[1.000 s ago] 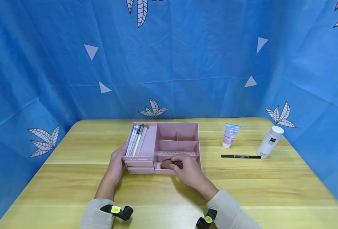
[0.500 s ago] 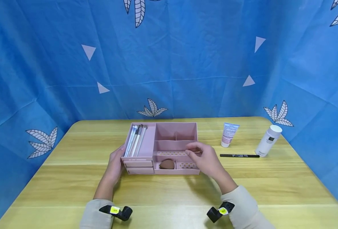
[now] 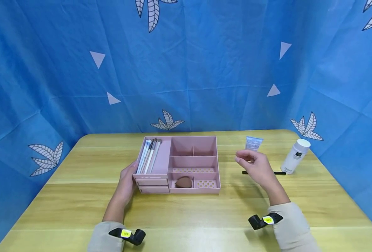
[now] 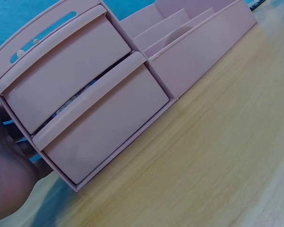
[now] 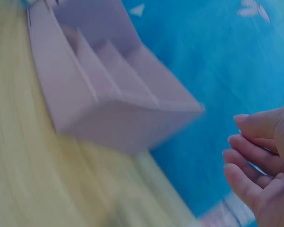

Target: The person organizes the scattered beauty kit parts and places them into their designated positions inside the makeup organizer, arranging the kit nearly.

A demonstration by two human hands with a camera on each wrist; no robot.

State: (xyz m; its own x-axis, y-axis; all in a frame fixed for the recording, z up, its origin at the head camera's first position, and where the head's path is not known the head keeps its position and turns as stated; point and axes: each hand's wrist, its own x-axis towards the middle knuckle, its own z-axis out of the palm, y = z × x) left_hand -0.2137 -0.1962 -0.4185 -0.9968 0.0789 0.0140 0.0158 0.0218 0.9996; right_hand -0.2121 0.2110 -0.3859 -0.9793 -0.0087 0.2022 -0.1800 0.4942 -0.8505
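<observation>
A pink desktop organizer [image 3: 164, 159] with compartments and two small drawers [image 4: 104, 113] stands on the table. Against its left side rests my left hand [image 3: 126, 180], fingers extended along the wall. Several makeup brushes [image 3: 149, 156] lean in the left compartment. A brown makeup sponge [image 3: 184, 182] sits in the front compartment, just right of the drawers. My right hand [image 3: 257, 168] is in the air right of the organizer, fingers loosely bent, holding nothing. In the head view it overlaps the lower part of a light blue squeeze tube [image 3: 253, 143] and the middle of a black pen [image 3: 279, 173].
A white bottle with a white cap [image 3: 295, 156] stands at the right, beside the pen's end. The wooden table [image 3: 186, 217] runs back to a blue curtain [image 3: 186, 70] with leaf and triangle prints.
My right hand has left the sponge in the front compartment and moved right, out over the table toward the tube and pen. My left hand has stayed against the organizer.
</observation>
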